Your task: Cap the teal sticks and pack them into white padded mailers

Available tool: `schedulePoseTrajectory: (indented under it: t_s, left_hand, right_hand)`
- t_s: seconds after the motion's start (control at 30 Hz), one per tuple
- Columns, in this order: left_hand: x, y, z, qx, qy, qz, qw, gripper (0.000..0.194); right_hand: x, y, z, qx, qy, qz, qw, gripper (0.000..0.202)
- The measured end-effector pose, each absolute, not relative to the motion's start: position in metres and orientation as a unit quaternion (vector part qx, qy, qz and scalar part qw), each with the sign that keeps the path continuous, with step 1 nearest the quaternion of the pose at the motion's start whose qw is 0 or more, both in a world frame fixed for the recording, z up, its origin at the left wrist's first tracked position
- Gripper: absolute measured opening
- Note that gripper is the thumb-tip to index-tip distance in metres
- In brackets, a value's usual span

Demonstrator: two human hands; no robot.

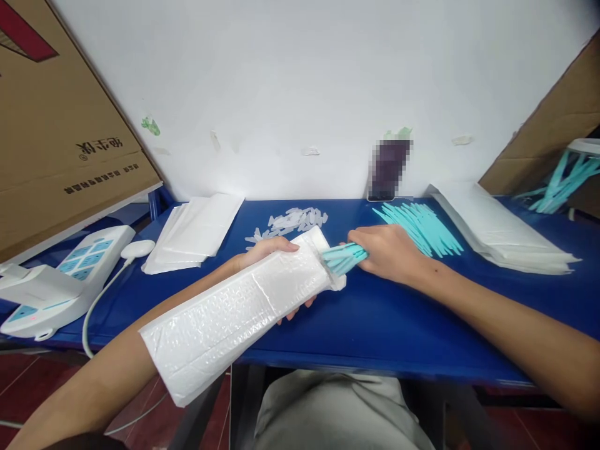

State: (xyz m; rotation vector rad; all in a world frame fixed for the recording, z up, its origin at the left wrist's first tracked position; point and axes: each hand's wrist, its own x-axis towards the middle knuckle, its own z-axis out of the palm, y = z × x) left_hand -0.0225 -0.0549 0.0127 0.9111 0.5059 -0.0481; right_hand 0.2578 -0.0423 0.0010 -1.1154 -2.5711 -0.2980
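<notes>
A white padded plastic bag (234,312) lies slanted across my left forearm, its opening toward the right. My left hand (272,253) grips the bag near that opening, thumb on top and fingertips showing below. A bunch of thin turquoise sticks (345,257) is partly inside the bag's mouth. My right hand (382,253) is closed around the outer ends of those sticks. Just behind my right hand, a pile of loose turquoise sticks (431,231) lies on the table. Small translucent pale pieces (300,219) lie scattered behind the bag.
White flat bags (192,231) lie at the left of the blue table (370,337); a thicker white stack (506,231) lies at the right. A phone (388,169) leans on the wall. A power strip (70,281) with a white cable and a cardboard box (70,94) are at the left.
</notes>
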Motion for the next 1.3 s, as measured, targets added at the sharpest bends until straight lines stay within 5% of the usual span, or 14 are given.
schedulePoseTrajectory:
  t_s: [0.3,0.5,0.9,1.3]
  left_hand:
    - [-0.011,-0.051,-0.002,0.427,0.147,-0.039,0.892,0.08]
    - [-0.015,-0.053,-0.002,0.425,0.15,-0.025,0.892,0.063]
    - [-0.012,-0.056,-0.001,0.432,0.158,0.001,0.888,0.068]
    - [-0.009,-0.065,0.016,0.588,0.263,0.119,0.756,0.042]
  right_hand:
    - [0.228,-0.061,0.003,-0.334,-0.871,-0.3,0.2,0.025]
    - [0.221,-0.054,0.01,-0.285,-0.897,-0.283,0.186,0.022]
    - [0.25,-0.031,0.015,-0.204,-0.871,-0.393,0.214,0.026]
    - [0.183,-0.078,0.082,-0.189,-0.925,-0.328,-0.033,0.024]
